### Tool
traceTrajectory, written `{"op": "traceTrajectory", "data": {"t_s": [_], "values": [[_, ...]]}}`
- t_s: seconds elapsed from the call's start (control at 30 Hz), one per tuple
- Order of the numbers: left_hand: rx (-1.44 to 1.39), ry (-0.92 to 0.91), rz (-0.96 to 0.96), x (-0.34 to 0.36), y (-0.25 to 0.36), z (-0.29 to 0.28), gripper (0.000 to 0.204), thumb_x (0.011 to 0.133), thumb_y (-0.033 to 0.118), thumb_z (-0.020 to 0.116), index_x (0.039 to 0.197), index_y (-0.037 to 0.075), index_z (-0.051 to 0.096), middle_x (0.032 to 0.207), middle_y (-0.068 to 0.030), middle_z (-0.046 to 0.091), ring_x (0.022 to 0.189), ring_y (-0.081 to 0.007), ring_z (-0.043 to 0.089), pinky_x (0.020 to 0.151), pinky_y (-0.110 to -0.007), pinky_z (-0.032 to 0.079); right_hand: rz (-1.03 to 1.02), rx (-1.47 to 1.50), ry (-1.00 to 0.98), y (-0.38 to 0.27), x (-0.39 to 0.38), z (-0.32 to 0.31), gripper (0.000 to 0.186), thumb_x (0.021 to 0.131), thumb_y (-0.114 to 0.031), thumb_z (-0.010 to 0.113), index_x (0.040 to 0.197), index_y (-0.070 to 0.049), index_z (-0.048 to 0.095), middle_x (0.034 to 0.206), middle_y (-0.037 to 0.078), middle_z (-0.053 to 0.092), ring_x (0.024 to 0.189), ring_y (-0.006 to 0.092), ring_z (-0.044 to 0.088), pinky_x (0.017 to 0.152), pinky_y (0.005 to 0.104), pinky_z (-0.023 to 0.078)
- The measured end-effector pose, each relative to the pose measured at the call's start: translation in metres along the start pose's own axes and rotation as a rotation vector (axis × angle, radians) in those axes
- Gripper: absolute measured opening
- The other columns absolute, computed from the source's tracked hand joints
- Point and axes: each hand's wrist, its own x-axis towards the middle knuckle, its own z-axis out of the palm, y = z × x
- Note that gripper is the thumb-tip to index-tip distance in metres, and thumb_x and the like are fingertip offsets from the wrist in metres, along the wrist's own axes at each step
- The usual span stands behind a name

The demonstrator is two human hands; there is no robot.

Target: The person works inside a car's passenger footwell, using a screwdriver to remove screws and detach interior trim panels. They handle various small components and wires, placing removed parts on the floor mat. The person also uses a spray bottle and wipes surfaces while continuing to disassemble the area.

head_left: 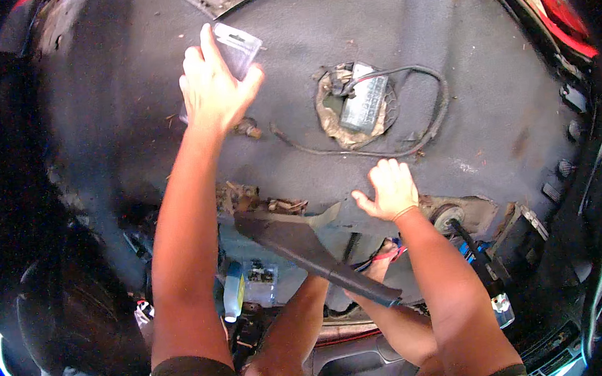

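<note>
My left hand [217, 91] reaches far out over the grey-black floor covering [288, 39]. It is closed around a clear plastic blister package [240, 44] with a hang slot at its top; the palm hides much of it. Just beyond lies a triangular dark trim piece [224, 5]. My right hand [394, 187] rests on the covering with its thumb apart and nothing visible in it. Ahead of that hand a dark cable [443, 97] loops around to a grey rectangular box [366, 100], which sits over a ragged round hole [331, 117].
A long dark trim strip [314, 258] slants between my forearms above my bare legs. Beside my left forearm are a blue-and-yellow bottle [234, 292] and a clear compartment box [261, 281]. Broken edges [244, 196] and a round fitting [449, 216] line the near side.
</note>
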Motion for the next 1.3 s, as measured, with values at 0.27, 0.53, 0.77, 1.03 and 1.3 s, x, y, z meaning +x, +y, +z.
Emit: {"op": "traceTrajectory", "data": {"t_s": [0.27,0.53,0.77,1.03,1.3], "values": [[-0.115,-0.057,-0.108,-0.155,0.0,-0.106,0.102,0.071,0.016,0.067,0.159,-0.005,0.019,0.121,-0.0295,0.048,0.112,-0.0484,0.051,0.102,-0.054,0.042,0.003,-0.065,-0.007,-0.004,0.0,0.001,0.05,0.081,-0.055,0.071,0.087,-0.008,0.056,0.091,0.014,0.052,0.091,0.0343,0.052,0.079,0.0466,0.039],[-0.379,-0.239,-0.379,-0.341,-0.026,-0.141,0.103,0.069,0.019,0.071,0.156,-0.008,0.022,0.142,-0.0307,0.043,0.13,-0.0482,0.045,0.115,-0.053,0.034,-0.009,-0.088,0.044,-0.013,-0.003,0.001,0.045,0.08,-0.047,0.074,0.085,-0.008,0.054,0.088,0.015,0.05,0.088,0.0357,0.051,0.078,0.0461,0.039],[-0.282,-0.32,-0.5,-0.451,-0.048,-0.065,0.11,0.066,0.024,0.082,0.159,0.002,0.027,0.132,-0.0271,0.047,0.123,-0.0465,0.049,0.106,-0.054,0.04,-0.066,-0.074,0.061,-0.008,-0.006,0.007,0.044,0.081,-0.045,0.074,0.085,-0.007,0.054,0.09,0.016,0.051,0.09,0.0368,0.051,0.079,0.0467,0.039],[-0.164,-0.111,-0.649,-0.429,-0.079,0.074,0.112,0.075,0.042,0.087,0.161,0.003,0.026,0.136,-0.0252,0.049,0.124,-0.0441,0.05,0.104,-0.056,0.041,-0.423,0.04,0.152,-0.055,0.132,-0.025,0.023,0.093,-0.019,0.071,0.085,-0.003,0.057,0.082,0.021,0.061,0.076,0.0437,0.062,0.067,0.0499,0.049],[-0.083,0.088,-0.716,-0.428,-0.105,0.16,0.116,0.079,0.078,0.066,0.156,-0.002,0.034,0.121,-0.024,0.053,0.111,-0.0413,0.053,0.089,-0.056,0.043,-0.275,-0.484,0.101,-0.088,0.416,0.031,0.071,0.089,-0.002,0.061,0.155,-0.016,0.039,0.156,0.029,0.039,0.131,0.0485,0.055,0.107,0.0533,0.049]]}}
